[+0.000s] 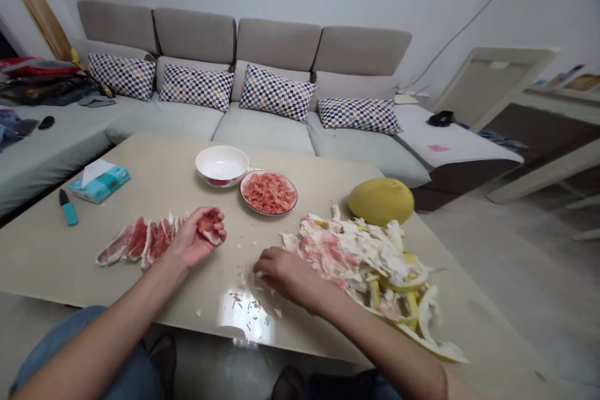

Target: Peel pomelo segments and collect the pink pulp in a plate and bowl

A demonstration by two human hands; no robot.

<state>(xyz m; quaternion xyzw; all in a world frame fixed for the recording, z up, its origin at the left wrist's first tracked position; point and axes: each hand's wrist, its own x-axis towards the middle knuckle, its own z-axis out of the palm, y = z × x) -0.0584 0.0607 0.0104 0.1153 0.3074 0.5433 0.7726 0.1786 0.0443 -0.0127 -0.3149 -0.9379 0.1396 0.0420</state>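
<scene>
My left hand (191, 249) is palm up above the table, its fingers curled round a reddish pomelo segment (206, 225) with some pale membrane on it. My right hand (287, 274) is low over the tabletop, back upward, fingers bent down; what they hold, if anything, is hidden. Under and beside it lie small scraps and seeds (253, 312). Unpeeled red pomelo segments (135, 239) lie in a row left of my left hand. Peeled pulp (269, 192) fills a dark-rimmed plate (244, 200) ahead of both hands. Torn membranes (328, 244) are heaped right of my right hand.
A white bowl (222, 156) stands against the plate. A whole yellow pomelo (381, 201) sits behind the heap, with thick peel strips (431, 319) at its near side. At left are a tissue pack (105, 182) and a teal-handled knife (68, 207). A sofa (262, 131) lines the table's far side.
</scene>
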